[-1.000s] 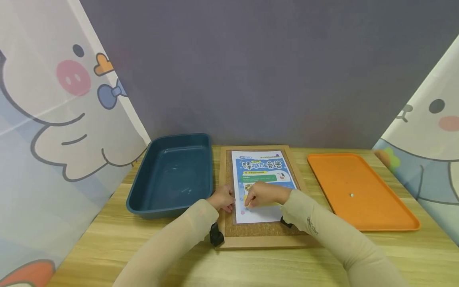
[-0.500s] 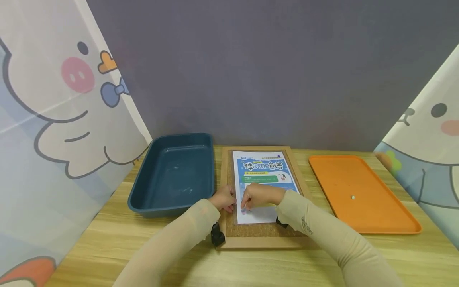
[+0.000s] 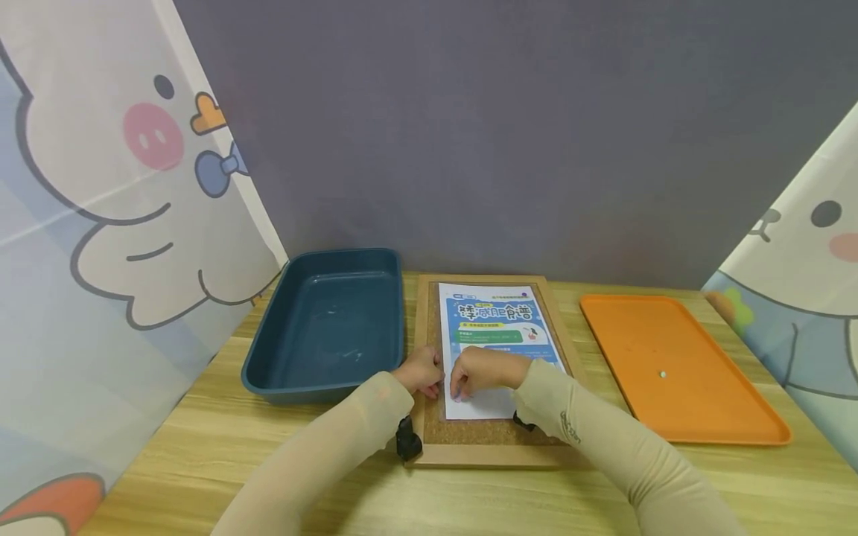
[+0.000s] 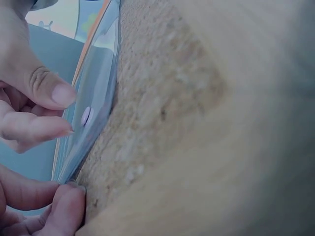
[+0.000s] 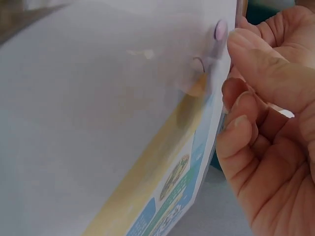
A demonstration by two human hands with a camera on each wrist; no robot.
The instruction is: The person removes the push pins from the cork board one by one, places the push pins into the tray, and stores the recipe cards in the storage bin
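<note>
A printed sheet [image 3: 492, 406] in a clear plastic sleeve [image 4: 100, 73] lies on a wood-framed cork board [image 3: 469, 433]. My left hand [image 3: 421, 371] is at the sleeve's left edge and pinches that edge between thumb and finger, as the left wrist view shows. Over the lower left of the sheet, my right hand [image 3: 485, 370] has its fingers bent, with a gap between thumb and forefinger. Close to those fingertips sits a small lilac disc [image 5: 220, 30] on the sleeve. In the head view the right hand hides this disc. A purple dot [image 3: 524, 295] marks the sheet's top right corner.
A deep blue-green bin [image 3: 328, 327] stands left of the board. To the right lies a flat orange tray [image 3: 670, 335] with a tiny pale object [image 3: 663, 374] on it. A grey backdrop [image 3: 503, 141] rises behind the wooden table [image 3: 322, 476].
My right hand has shifted slightly left and down over the sheet, covering the pinkish spot seen earlier at its lower left. The left hand stays at the edge. The head view has turned slightly.
</note>
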